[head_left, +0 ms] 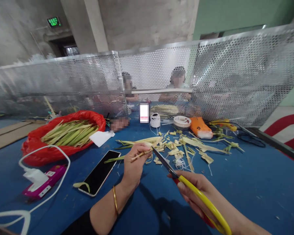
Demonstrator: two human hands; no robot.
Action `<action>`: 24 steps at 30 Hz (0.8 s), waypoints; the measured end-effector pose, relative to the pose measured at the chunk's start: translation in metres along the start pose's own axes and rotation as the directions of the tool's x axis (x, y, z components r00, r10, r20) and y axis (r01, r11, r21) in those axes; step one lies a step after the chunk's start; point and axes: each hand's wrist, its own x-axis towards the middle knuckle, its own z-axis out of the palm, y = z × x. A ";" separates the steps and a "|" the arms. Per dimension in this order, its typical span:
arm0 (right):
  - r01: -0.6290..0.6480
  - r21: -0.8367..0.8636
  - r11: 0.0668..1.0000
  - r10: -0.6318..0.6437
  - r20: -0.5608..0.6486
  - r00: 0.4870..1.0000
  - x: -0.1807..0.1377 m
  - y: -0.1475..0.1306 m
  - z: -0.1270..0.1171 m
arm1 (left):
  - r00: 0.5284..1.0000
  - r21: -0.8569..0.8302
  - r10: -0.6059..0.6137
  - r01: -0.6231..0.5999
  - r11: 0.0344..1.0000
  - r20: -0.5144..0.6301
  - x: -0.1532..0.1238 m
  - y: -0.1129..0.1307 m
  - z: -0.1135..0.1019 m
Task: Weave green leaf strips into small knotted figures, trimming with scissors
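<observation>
My left hand [134,164], with a gold bangle at the wrist, pinches a few pale green-yellow husk strips [115,159], their ends pointing left and up to the fingertips. In my right hand [198,186] is a pair of scissors [197,194] with yellow and red handles. The scissors' dark blades point up and left, their tips beside the strips at my left fingertips. Whether the blades touch the strips I cannot tell. Behind both hands lie scattered husk scraps [175,147] and a tangle of white thread [181,164].
A red plastic bag [34,153] of husk strips stands left, near a black phone [98,174] and a purple power strip [45,182] with a white cable. Further back are a thread spool [155,120], tape roll [182,122] and orange packet [201,127]. A perforated metal screen [159,71] separates other people.
</observation>
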 end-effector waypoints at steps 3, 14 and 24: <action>-0.017 0.014 1.000 0.017 0.015 1.000 0.004 0.005 -0.001 | 1.000 -0.004 -0.004 0.004 1.000 -0.008 0.000 -0.001 0.000; 0.032 -0.018 0.999 -0.032 0.033 0.999 0.005 0.006 -0.001 | 0.997 -0.089 -0.071 0.067 0.994 -0.036 0.000 -0.006 -0.001; 0.002 0.033 0.999 -0.001 -0.014 1.000 0.006 0.011 -0.002 | 0.948 -0.280 -0.317 0.296 0.913 -0.031 0.002 -0.003 0.001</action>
